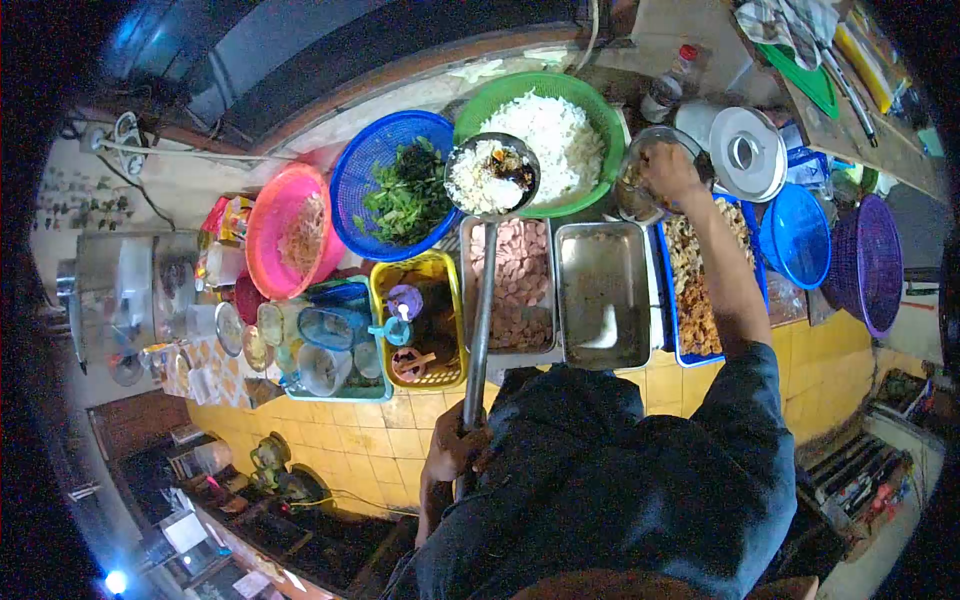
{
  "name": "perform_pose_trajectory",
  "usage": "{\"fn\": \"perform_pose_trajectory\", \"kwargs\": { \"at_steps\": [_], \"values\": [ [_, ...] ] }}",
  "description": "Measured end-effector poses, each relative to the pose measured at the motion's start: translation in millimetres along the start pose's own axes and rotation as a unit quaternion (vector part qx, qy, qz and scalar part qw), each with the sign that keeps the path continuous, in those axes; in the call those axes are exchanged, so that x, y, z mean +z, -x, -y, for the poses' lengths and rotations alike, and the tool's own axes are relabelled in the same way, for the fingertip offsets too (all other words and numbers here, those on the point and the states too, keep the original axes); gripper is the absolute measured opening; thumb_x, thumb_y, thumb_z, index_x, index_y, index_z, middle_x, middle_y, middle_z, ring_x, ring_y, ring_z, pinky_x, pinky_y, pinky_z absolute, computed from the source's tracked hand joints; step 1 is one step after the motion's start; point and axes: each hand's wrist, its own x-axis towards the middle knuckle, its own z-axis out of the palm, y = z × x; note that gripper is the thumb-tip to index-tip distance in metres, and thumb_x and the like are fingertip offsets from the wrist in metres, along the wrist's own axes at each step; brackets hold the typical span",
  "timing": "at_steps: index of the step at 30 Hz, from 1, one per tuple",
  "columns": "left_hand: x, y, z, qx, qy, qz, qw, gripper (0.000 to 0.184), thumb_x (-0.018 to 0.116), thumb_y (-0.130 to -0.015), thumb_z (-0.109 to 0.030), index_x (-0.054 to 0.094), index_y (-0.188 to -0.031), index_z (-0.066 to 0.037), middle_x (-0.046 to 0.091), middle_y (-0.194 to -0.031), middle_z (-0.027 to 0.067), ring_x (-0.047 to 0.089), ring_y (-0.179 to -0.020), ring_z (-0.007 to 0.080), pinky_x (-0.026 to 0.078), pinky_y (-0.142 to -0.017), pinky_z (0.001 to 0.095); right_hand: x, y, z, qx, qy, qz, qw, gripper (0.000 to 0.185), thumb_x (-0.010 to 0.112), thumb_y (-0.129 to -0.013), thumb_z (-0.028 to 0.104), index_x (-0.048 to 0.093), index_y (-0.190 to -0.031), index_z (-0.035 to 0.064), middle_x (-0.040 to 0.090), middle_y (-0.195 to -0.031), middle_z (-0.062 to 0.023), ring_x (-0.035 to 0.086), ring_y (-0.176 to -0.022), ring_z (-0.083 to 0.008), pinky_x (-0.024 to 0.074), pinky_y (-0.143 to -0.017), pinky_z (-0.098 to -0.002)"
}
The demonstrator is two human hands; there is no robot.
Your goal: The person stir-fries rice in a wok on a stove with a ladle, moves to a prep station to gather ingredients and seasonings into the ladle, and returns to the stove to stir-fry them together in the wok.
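My left hand (457, 447) is wrapped round the long metal handle of a ladle (483, 310). The ladle's bowl, at the far end, lies over the edge of a green basket (612, 110) of white food that looks like rice. White bits, a dark sauce and a small orange speck fill the ladle. My right hand (672, 172) reaches into a round clear container (632, 190) at the back right. Its fingers are curled downward and their tips are hidden, so what they pinch does not show.
Around the ladle stand a blue basket (345, 170) of green leaves, a pink basket (262, 245), a yellow basket (462, 340), a metal tray (505, 345) of pinkish slices, another metal tray (605, 290) and a blue tray (690, 362) of fried pieces. White lids (765, 180) and a bottle (663, 97) are beyond.
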Motion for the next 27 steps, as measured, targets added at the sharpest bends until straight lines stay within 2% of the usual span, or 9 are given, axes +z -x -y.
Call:
{"fn": "perform_pose_trajectory", "kwargs": {
  "at_steps": [1, 5, 7, 8, 10, 11, 14, 17, 27],
  "values": [
    [1, -2, 2, -0.001, -0.003, -0.001, 1.0, 0.015, 0.057, -0.075, -0.005, 0.043, -0.081, -0.005, 0.041, -0.054, 0.0014, 0.04, -0.037, 0.01, 0.032, -0.035, 0.0233, 1, 2, 1, 0.052, -0.046, -0.007, 0.998, 0.023, 0.056, -0.078, 0.025, 0.056, -0.084, 0.0024, 0.053, -0.082, -0.0138, 0.052, -0.071, -0.0294, 0.0446, -0.063, -0.0399],
    [7, -3, 1, 0.021, -0.021, 0.006, 1.0, 0.015, 0.057, -0.075, -0.006, 0.043, -0.08, -0.004, 0.043, -0.055, 0.0023, 0.04, -0.037, 0.0099, 0.031, -0.035, 0.0235, -53, -5, 8, 0.063, -0.123, 0.057, 0.989, 0.03, 0.056, -0.077, 0.026, 0.059, -0.094, 0.0016, 0.06, -0.091, -0.0217, 0.059, -0.074, -0.0386, 0.0478, -0.065, -0.0442],
    [9, -4, -1, 0.01, -0.02, 0.012, 1.0, 0.016, 0.058, -0.075, -0.007, 0.043, -0.08, -0.004, 0.044, -0.056, 0.0025, 0.041, -0.037, 0.0098, 0.031, -0.035, 0.0234, -121, -23, 26, 0.168, -0.284, 0.103, 0.938, 0.024, 0.052, -0.083, 0.024, 0.059, -0.088, 0.0015, 0.061, -0.077, -0.0216, 0.058, -0.066, -0.0379, 0.0474, -0.06, -0.0429],
    [7, -6, 2, 0.007, -0.042, 0.006, 0.999, 0.016, 0.058, -0.075, -0.007, 0.043, -0.08, -0.004, 0.045, -0.056, 0.0023, 0.041, -0.038, 0.0097, 0.031, -0.035, 0.0231, -134, -16, 28, 0.169, -0.284, 0.102, 0.938, 0.024, 0.052, -0.083, 0.024, 0.059, -0.088, 0.0015, 0.061, -0.077, -0.0216, 0.058, -0.066, -0.0379, 0.0474, -0.06, -0.0429],
    [6, -10, 4, 0.005, -0.064, 0.0, 0.998, 0.016, 0.058, -0.075, -0.007, 0.043, -0.08, -0.004, 0.045, -0.057, 0.002, 0.041, -0.038, 0.0095, 0.032, -0.036, 0.0229, -150, -3, 33, 0.289, -0.319, -0.018, 0.903, 0.025, 0.054, -0.086, 0.024, 0.06, -0.09, 0.0003, 0.057, -0.06, -0.0098, 0.054, -0.052, -0.0177, 0.0416, -0.049, -0.0309],
    [7, -11, 4, 0.006, -0.064, 0.012, 0.998, 0.016, 0.059, -0.075, -0.008, 0.044, -0.081, -0.004, 0.045, -0.057, 0.0018, 0.042, -0.038, 0.0093, 0.032, -0.036, 0.0228, -154, 4, 35, 0.289, -0.319, -0.018, 0.903, 0.025, 0.054, -0.086, 0.024, 0.06, -0.09, 0.0003, 0.057, -0.06, -0.0098, 0.054, -0.052, -0.0177, 0.0416, -0.049, -0.0309],
    [12, -11, -5, -0.001, -0.068, 0.021, 0.997, 0.017, 0.059, -0.074, -0.009, 0.045, -0.082, -0.003, 0.045, -0.057, 0.0015, 0.042, -0.039, 0.0091, 0.032, -0.037, 0.0229, -150, 23, 37, 0.441, -0.401, -0.113, 0.795, 0.019, 0.052, -0.088, 0.02, 0.06, -0.091, 0.0019, 0.056, -0.063, -0.0026, 0.048, -0.055, -0.007, 0.038, -0.049, -0.0217],
    [14, -14, -9, -0.017, -0.09, 0.025, 0.996, 0.018, 0.06, -0.074, -0.009, 0.045, -0.083, -0.003, 0.046, -0.057, 0.0014, 0.042, -0.039, 0.0088, 0.033, -0.037, 0.0231, -160, 26, 40, 0.497, -0.446, -0.114, 0.736, 0.018, 0.052, -0.088, 0.02, 0.059, -0.091, 0.003, 0.055, -0.065, -0.0016, 0.047, -0.056, -0.0062, 0.038, -0.05, -0.0205],
    [4, -16, -15, 0.042, -0.194, 0.097, 0.975, 0.02, 0.057, -0.077, -0.01, 0.048, -0.091, 0.0, 0.047, -0.055, 0.0017, 0.041, -0.04, 0.0082, 0.033, -0.038, 0.0228, -163, 30, 46, 0.475, -0.529, -0.172, 0.682, 0.017, 0.053, -0.088, 0.02, 0.058, -0.09, 0.0043, 0.052, -0.068, 0.0024, 0.046, -0.061, -0.0038, 0.039, -0.053, -0.0186]
  ]
}}
